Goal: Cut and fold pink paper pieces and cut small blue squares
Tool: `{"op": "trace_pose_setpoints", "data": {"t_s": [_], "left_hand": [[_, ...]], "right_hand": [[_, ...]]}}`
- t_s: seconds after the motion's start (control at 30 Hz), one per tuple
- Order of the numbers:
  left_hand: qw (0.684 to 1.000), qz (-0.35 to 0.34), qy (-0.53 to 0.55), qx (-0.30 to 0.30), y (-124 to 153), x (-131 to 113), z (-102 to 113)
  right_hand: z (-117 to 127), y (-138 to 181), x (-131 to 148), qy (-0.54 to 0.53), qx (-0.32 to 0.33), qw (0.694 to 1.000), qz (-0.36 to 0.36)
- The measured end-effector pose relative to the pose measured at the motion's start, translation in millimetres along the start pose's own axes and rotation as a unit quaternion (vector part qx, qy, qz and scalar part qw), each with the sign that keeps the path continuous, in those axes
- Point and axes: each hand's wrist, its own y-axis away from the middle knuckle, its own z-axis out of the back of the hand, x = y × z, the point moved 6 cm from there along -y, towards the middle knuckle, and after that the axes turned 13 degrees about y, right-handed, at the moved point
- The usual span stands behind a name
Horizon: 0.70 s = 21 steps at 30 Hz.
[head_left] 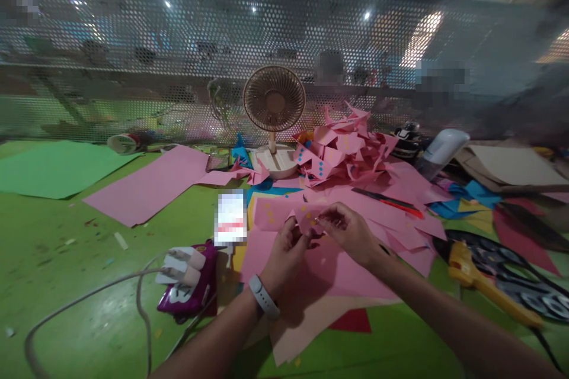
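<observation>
A small pink paper piece [306, 217] is pinched between the fingertips of the left hand [287, 254] and right hand [351, 231], held just above loose pink sheets [329, 272]. A heap of folded pink pieces [347, 151] lies beyond the hands; a desk fan [274, 100] stands beside it. A yellow glue gun [480, 281] lies right of the right hand.

We count one desk fan [274, 100], one yellow glue gun [484, 284], one purple power strip [189, 290] carrying two white plugs [182, 266], one large green paper sheet [57, 169], one heap of folded pink pieces [347, 151], and two hands, left [287, 254] and right [351, 231].
</observation>
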Motion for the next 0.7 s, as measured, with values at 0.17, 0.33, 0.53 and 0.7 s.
{"op": "trace_pose_setpoints", "data": {"t_s": [0.17, 0.33, 0.53, 0.7], "left_hand": [[1.000, 0.007, 0.022, -0.003, 0, -2, -2], [0.998, 0.016, 0.047, -0.030, 0, -2, -1], [0.999, 0.010, 0.031, -0.021, 0, -3, -1], [1.000, 0.015, 0.010, -0.009, 0, -3, 0]], "right_hand": [[2, 0, -9, 0.001, -0.059, 0.998, -0.010], [-2, -1, -12, -0.007, -0.047, 0.999, -0.013], [-2, 0, -12, -0.018, -0.039, 0.999, -0.016], [0, -2, -17, -0.081, -0.049, 0.995, -0.043]]}}
